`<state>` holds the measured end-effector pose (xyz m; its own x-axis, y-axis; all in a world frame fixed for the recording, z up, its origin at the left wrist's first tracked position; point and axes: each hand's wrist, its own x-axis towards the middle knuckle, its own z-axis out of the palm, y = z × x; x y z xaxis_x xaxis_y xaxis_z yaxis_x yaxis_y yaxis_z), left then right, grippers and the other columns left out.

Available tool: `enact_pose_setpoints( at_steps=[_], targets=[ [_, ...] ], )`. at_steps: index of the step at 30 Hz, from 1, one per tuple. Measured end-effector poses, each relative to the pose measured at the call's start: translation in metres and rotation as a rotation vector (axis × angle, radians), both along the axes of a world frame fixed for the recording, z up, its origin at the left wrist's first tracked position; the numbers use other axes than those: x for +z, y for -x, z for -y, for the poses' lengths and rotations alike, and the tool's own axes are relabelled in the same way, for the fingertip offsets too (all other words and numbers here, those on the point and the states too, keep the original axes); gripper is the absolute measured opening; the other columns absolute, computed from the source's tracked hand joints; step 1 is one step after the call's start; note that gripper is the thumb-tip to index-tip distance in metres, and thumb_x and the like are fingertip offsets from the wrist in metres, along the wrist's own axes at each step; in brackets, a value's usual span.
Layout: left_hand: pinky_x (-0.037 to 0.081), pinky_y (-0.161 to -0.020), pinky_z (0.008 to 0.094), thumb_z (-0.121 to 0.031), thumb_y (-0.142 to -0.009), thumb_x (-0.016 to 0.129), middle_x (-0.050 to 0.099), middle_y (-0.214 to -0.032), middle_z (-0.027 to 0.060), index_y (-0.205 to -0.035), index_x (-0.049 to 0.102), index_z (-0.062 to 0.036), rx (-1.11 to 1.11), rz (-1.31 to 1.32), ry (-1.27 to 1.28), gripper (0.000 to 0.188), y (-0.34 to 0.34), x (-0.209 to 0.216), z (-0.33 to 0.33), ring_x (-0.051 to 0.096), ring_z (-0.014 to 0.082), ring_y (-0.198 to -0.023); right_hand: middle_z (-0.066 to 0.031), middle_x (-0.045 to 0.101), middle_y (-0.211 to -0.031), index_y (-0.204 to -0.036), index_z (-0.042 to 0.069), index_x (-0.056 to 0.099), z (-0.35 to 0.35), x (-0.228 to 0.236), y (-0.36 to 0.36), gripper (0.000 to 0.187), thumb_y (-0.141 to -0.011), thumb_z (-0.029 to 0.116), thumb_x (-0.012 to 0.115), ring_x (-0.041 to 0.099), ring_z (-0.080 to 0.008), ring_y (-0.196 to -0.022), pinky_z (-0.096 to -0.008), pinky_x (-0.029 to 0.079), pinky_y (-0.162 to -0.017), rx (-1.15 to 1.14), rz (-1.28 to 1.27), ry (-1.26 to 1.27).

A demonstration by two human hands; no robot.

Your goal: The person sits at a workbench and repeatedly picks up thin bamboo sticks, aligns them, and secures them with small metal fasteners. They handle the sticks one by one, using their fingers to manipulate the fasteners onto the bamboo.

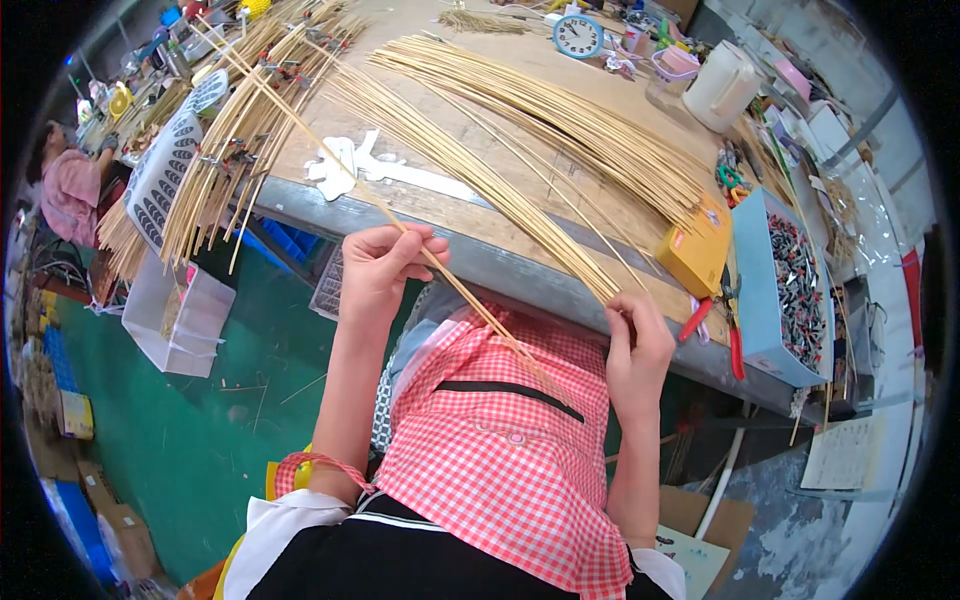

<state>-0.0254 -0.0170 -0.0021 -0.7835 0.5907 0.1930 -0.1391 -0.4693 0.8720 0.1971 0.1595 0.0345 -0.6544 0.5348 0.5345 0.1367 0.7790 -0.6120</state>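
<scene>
Holds a slender bamboo stick [472,298] pinched in the left hand [388,262], slanting from far left down over the checked apron [490,455], and has the nearer right hand [640,345], curled with unclear grip, at the near tips of the middle bamboo bundle [500,190].

Toward the back, a blue-rimmed clock [578,37] with a white pitcher [720,90] to its right. Down at left, green floor [240,440] and an open white bin [203,335]; farther off, a co-worker [72,200] in pink and perhaps, though tiny, a yellow fan [121,101].
</scene>
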Motion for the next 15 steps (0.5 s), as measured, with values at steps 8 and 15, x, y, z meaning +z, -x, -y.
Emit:
enact_pose_setpoints(
  at_steps=[8, 15],
  targets=[
    [0.057, -0.055, 0.0233, -0.012, -0.090, 0.060, 0.069, -0.088, 0.0200, -0.102, 0.063, 0.0082, 0.031, 0.009, 0.019, 0.023, -0.007, 0.011, -0.003, 0.071, 0.0245, -0.077, -0.0122, 0.058, -0.083, -0.098, -0.002, 0.066, 0.045, -0.003, 0.000, 0.022, -0.079, -0.010, 0.060, 0.058, -0.0199, -0.072, -0.0258, 0.045, -0.063, 0.167, -0.039, 0.132],
    [0.057, -0.054, 0.0234, -0.014, -0.090, 0.062, 0.069, -0.087, 0.0202, -0.100, 0.063, 0.0078, 0.007, 0.063, 0.012, 0.024, -0.006, 0.009, -0.002, 0.071, 0.0251, -0.078, -0.0154, 0.059, -0.092, -0.103, -0.001, 0.065, 0.044, -0.010, 0.000, 0.032, -0.073, -0.011, 0.058, 0.062, -0.0282, -0.078, -0.0343, 0.050, -0.068, 0.251, 0.063, 0.048]
  ],
)
